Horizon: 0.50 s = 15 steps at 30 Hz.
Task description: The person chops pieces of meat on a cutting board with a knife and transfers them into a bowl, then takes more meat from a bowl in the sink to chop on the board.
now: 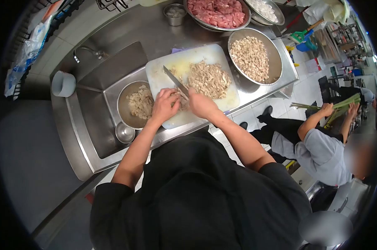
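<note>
My right hand (pixel 201 104) is closed around the handle of a kitchen knife (pixel 175 79), whose blade points up and left over the white cutting board (pixel 163 68). Just left of the blade, the bent fingers of my left hand (pixel 165 104) press on some pale brown food (pixel 182 104); its kind is hard to make out. A heap of chopped pale brown pieces (pixel 209 79) lies on the board, right of the knife. A steel bowl (pixel 122 104) with larger pale pieces (pixel 140 103) stands left of my left hand.
Right of the board stands a bowl (pixel 276 62) of diced pieces (pixel 249 58). Behind it are a bowl of raw meat (pixel 219 12) and a bowl of white food (pixel 263 10). The sink (pixel 97 121) is at left. A co-worker (pixel 317 150) at right holds long green stalks (pixel 342 104).
</note>
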Motion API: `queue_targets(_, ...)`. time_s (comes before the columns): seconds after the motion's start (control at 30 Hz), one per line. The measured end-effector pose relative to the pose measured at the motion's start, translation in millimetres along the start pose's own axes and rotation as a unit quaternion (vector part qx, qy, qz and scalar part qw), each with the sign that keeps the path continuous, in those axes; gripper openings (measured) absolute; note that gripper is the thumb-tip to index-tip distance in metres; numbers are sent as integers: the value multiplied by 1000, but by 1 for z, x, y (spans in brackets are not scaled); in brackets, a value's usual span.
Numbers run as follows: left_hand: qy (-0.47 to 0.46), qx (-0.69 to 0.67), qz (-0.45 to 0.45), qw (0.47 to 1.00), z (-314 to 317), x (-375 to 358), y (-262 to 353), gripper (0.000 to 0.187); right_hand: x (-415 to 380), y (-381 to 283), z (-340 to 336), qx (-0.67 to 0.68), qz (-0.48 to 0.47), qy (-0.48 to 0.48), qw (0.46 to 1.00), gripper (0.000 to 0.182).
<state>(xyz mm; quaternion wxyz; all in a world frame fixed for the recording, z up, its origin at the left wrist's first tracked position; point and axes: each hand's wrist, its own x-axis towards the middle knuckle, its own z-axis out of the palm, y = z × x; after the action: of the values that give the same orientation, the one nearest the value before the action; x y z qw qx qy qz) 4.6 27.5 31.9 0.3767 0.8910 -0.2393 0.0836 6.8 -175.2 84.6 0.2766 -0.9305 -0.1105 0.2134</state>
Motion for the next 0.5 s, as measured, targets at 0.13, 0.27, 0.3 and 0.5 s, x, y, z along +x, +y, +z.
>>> queue_targets(0.13,5,48,-32,998,3,-4,5,17,-43,-6,-15,-19,30,-43,998,26)
queue_targets(0.27,-9,39,-36,999,13,-10,-6,18,-54,-8,12,-23,32,-66,997,24)
queue_targets(0.3,-10,38,-37,999,12,-9,-8,18,-38,-3,30,-23,33,-68,997,24)
queue_targets(0.5,-35,22,-40,998,2,-1,-12,16,19,-13,8,24,-19,-5,1000,20)
